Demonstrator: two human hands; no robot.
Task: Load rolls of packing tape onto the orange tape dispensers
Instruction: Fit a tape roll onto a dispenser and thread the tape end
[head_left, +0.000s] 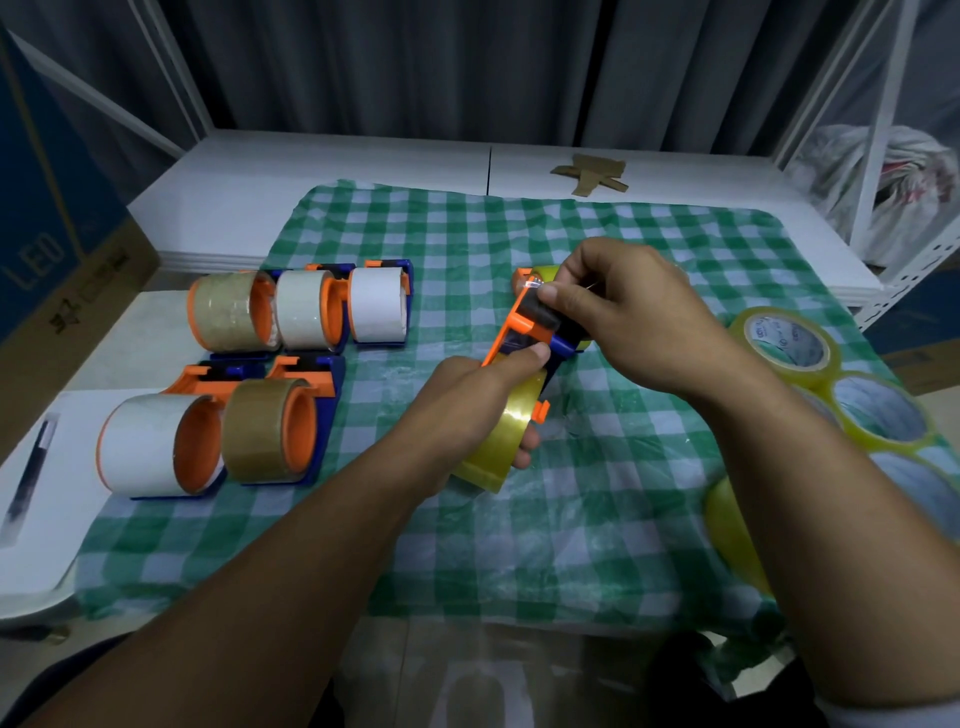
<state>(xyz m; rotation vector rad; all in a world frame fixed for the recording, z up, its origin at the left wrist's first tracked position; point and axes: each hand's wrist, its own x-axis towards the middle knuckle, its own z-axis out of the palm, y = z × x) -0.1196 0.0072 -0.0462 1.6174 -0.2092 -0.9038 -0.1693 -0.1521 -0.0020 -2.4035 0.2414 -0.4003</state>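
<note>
In the middle of the cloth my left hand (470, 410) grips an orange and blue tape dispenser (522, 332) with a yellowish clear tape roll (501, 441) mounted on it. My right hand (628, 306) pinches the dispenser's front end near the black roller. On the left lie several loaded dispensers: a clear roll (228, 312), two white rolls (304, 309) (376, 304) in the far row, then a white roll (140, 441) and a brown roll (262, 428) in the near row. Loose yellowish rolls (784, 345) lie at the right. Another orange dispenser (524, 275) peeks out behind my right hand.
A green checked cloth (519, 545) covers the white table. Brown cardboard scraps (592, 174) lie at the far edge. A black pen (31, 467) lies at the left. A cardboard box (62, 260) stands left, white shelving (883, 156) right.
</note>
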